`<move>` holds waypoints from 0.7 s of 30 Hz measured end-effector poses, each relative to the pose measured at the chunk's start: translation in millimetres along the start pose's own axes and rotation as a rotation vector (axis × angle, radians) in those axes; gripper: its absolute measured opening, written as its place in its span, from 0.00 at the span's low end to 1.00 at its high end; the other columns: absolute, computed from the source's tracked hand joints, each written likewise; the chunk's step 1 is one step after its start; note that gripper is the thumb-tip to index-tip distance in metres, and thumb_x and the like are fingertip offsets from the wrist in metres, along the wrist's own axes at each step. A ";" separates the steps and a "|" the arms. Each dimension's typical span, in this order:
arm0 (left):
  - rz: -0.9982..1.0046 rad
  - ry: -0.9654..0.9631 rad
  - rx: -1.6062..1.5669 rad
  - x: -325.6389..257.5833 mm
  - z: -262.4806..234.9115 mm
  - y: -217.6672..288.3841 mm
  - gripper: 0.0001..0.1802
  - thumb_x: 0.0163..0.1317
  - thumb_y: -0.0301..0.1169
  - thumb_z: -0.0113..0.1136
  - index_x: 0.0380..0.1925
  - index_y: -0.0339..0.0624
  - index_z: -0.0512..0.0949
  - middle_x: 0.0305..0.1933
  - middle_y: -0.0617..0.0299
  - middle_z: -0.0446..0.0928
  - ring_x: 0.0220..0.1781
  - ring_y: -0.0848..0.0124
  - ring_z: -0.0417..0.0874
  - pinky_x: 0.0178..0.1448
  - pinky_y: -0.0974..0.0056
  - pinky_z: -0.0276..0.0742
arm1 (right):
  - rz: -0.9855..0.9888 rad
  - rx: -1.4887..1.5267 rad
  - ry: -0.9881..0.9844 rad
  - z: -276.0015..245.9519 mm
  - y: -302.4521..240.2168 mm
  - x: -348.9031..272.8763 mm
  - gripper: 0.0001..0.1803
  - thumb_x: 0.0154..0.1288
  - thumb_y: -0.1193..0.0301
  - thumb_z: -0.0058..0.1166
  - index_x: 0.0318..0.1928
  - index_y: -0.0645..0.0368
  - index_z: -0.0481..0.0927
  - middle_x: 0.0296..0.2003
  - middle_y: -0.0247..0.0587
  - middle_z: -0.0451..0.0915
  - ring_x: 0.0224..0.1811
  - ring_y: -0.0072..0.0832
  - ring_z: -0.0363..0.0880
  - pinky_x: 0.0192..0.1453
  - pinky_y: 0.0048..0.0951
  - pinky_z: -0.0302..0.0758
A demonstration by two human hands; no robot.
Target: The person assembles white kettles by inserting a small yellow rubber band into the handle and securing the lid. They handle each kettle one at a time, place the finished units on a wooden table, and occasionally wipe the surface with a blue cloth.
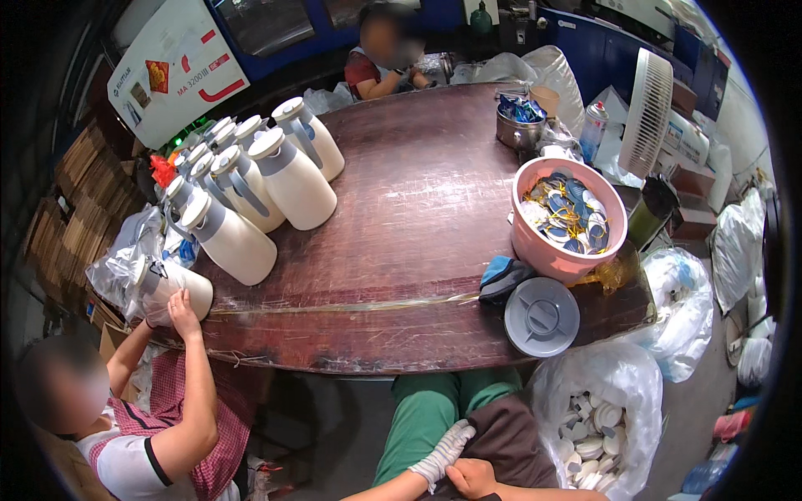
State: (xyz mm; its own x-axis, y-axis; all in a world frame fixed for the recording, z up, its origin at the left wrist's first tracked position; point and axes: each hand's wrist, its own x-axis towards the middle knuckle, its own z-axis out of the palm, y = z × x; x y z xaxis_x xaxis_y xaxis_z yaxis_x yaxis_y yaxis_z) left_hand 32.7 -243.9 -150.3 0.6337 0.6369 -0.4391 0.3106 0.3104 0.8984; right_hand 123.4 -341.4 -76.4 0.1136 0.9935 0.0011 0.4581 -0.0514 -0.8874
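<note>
Both hands down in the lap, below the table edge (359, 355). Left hand (443, 455) wears a white knit glove, fingers curled loosely on the dark cloth (510, 442) over the lap; right hand (472, 478) is bare, lying just beside it & touching the glove's cuff area, w/ fingers folded in. Neither is clamped on a tool or part, only resting on glove/cloth. Looks like the step in hand is getting the glove seated, judging by the bare hand at the wrist of the gloved one. Nearest stuff: clear bag of white round caps (597, 426) right next to the right knee, grey round lid (541, 317) on the table edge above, pink basin (568, 217) of blue & white discs behind it, well apart from the hands. Cream jugs (267, 184) w/ grey collars stand in a cluster at the far left of the table; a co-worker's hand (180, 313) is on one lying on its side. Next move prob. calls for lifting the hands clear of the lap & reaching up over the table rim to the lid or sideways into the bag, w/ care not to snag the bag's thin plastic.
</note>
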 end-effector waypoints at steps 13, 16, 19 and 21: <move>-0.090 0.096 0.068 -3.6 0.4 26.3 0.25 0.70 0.42 0.48 0.60 0.35 0.71 0.63 0.52 0.71 0.67 0.61 0.69 0.72 0.62 0.60 | -0.043 0.080 0.016 -5.4 2.0 -0.9 0.13 0.68 0.61 0.50 0.30 0.55 0.76 0.26 0.48 0.76 0.30 0.47 0.77 0.33 0.44 0.73; -0.097 0.109 0.053 -1.6 2.9 29.1 0.24 0.70 0.42 0.48 0.58 0.36 0.73 0.63 0.51 0.72 0.67 0.59 0.70 0.72 0.61 0.60 | -0.057 0.052 0.022 -4.6 3.9 -2.9 0.12 0.67 0.62 0.50 0.30 0.55 0.76 0.26 0.48 0.77 0.30 0.47 0.78 0.33 0.44 0.73; -0.090 0.127 0.028 2.4 2.4 14.0 0.23 0.70 0.41 0.47 0.56 0.37 0.74 0.63 0.49 0.72 0.67 0.57 0.70 0.72 0.60 0.60 | -0.074 0.045 0.014 -6.6 2.5 -2.5 0.12 0.67 0.62 0.50 0.30 0.55 0.76 0.26 0.48 0.77 0.30 0.47 0.78 0.33 0.44 0.73; -0.085 0.123 0.043 1.0 4.6 20.9 0.22 0.70 0.41 0.47 0.56 0.37 0.75 0.64 0.50 0.71 0.68 0.57 0.69 0.73 0.60 0.59 | -0.061 0.049 0.001 -8.7 1.9 -3.2 0.11 0.66 0.63 0.50 0.30 0.55 0.76 0.26 0.48 0.77 0.30 0.47 0.78 0.33 0.44 0.73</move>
State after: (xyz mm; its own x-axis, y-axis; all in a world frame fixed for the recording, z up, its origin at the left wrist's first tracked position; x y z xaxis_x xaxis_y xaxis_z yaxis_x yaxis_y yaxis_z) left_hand 43.1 -240.0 -132.0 0.5126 0.6923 -0.5079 0.3916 0.3379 0.8559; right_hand 131.6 -345.6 -74.0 0.0876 0.9945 0.0567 0.4207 0.0147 -0.9071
